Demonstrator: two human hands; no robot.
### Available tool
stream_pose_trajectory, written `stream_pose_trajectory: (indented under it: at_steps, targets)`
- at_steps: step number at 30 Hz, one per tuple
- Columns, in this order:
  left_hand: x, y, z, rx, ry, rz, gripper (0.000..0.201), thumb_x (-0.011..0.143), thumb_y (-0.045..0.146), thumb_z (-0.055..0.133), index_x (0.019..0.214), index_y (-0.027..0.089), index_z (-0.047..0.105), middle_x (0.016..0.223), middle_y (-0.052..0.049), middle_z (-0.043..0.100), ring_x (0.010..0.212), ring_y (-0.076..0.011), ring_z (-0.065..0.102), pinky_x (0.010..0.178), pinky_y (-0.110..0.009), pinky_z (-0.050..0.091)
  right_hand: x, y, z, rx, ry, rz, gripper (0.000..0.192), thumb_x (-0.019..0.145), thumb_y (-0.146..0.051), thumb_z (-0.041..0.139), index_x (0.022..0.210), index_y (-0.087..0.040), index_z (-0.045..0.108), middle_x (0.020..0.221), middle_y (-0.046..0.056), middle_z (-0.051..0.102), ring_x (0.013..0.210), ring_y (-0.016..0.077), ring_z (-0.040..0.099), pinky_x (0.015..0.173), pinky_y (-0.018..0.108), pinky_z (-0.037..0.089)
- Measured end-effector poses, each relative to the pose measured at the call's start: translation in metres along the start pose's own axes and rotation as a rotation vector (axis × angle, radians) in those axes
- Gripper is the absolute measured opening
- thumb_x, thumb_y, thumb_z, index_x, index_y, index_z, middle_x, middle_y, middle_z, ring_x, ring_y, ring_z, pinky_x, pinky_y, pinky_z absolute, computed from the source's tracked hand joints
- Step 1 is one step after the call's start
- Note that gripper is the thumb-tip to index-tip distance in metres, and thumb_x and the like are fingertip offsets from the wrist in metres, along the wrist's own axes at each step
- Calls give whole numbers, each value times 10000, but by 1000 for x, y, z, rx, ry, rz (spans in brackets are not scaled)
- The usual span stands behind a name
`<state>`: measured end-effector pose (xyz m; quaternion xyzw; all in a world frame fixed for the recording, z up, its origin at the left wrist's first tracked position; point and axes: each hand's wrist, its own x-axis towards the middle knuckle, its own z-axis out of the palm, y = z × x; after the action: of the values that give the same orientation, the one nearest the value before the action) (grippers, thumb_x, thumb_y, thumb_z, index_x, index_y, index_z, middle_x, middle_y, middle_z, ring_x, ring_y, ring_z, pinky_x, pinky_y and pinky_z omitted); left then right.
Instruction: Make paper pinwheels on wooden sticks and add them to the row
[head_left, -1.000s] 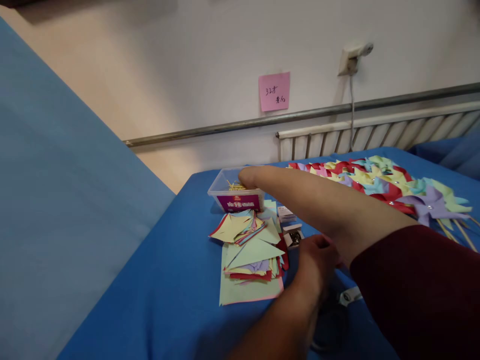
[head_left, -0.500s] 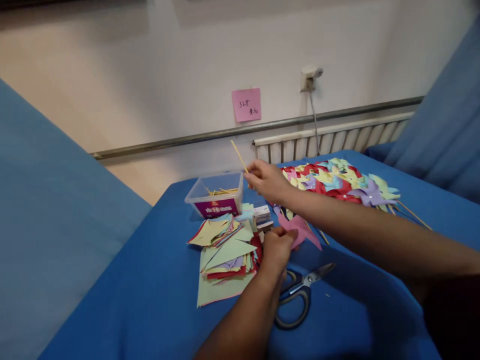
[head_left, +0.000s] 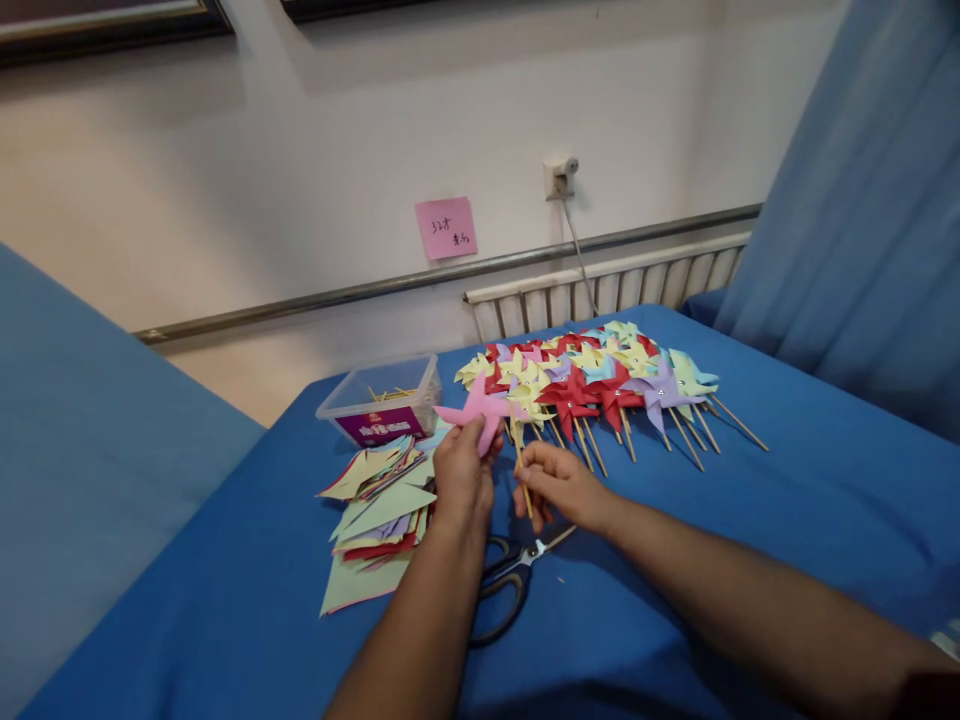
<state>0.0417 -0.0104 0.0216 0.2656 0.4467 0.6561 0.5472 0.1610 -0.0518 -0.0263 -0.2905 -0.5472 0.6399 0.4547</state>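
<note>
Head view: half a second ago the right hand (head_left: 559,483) was up by the clear plastic tub (head_left: 382,400), lifting out a thin wooden stick (head_left: 523,470); now it has come back toward the body and pinches that stick between thumb and fingertips, just right of the left hand (head_left: 461,470). The left hand pinches a pink paper pinwheel (head_left: 480,410) by its lower edge, raised a little above the blue cloth (head_left: 787,520). Stick and pinwheel sit close together but apart — I judge the two parts are being brought up to be joined.

The pinwheel is thin matte paper, folded into pointed blades. The stick is slim and pale, like a skewer. Behind lies a row of finished pinwheels (head_left: 600,375) in red, yellow and purple, each on a stick. Left of the hands is a loose stack of cut paper sheets (head_left: 375,500); black-handled scissors (head_left: 510,580) lie below them.
</note>
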Motion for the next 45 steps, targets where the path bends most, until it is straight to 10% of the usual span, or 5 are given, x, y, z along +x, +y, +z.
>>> stream_pose_trajectory:
  at_steps: [7,30,45]
  targets:
    - [8,8,3,-154,-54,31,135,644,129,749,730,119,646,689,-38,697,627,-142,666,632,-256,538,1,7,4,103,-145,206,440,784,-609,609,910,-217,453,524,-57,645,379,135,597,365,187,389]
    - [-4,-20,-10,151,-37,89,253,580,309,798,667,137,633,611,13,622,538,-95,523,564,-232,407,5,5,-3,37,311,-57,356,733,-514,744,747,-172,646,648,-33,594,607,97,535,579,227,409]
    - [-6,-25,-11,373,-56,192,212,597,322,755,630,143,646,586,19,583,532,-92,460,546,-238,357,4,-12,0,55,357,-42,418,702,-581,709,777,-185,598,617,-26,636,382,47,403,379,202,265]
